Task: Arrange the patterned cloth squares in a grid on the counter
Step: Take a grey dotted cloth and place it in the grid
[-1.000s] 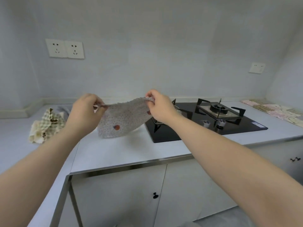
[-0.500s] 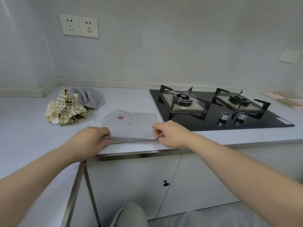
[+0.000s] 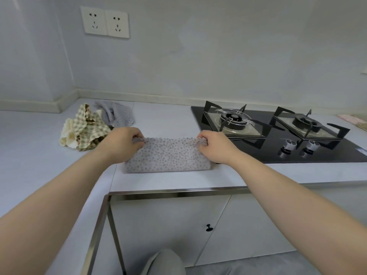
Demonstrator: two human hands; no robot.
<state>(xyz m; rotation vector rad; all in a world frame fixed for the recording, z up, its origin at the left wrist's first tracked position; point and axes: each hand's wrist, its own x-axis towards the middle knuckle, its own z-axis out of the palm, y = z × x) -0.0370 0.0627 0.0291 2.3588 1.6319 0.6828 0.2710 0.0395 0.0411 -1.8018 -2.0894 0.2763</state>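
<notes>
The white counter (image 3: 162, 120) runs along the wall and turns at the left corner, and a black glass hob (image 3: 327, 153) with two burners is set into its right part. The dotted grey cloth (image 3: 166, 157) lies doubled over near the front edge, just left of the hob, with its rounded fold toward the person. A crumpled checked cloth (image 3: 87, 132) sits toward the back left corner, touching a bunched grey cloth (image 3: 119, 116) behind it. The left hand (image 3: 121, 143) pinches the dotted cloth's far left corner with its fingers curled. The right hand (image 3: 214, 147) pinches the far right corner the same way. More pale cloths (image 3: 355, 120) show at the counter's right edge. Two knobs (image 3: 286, 147) stand at the hob's front.
</notes>
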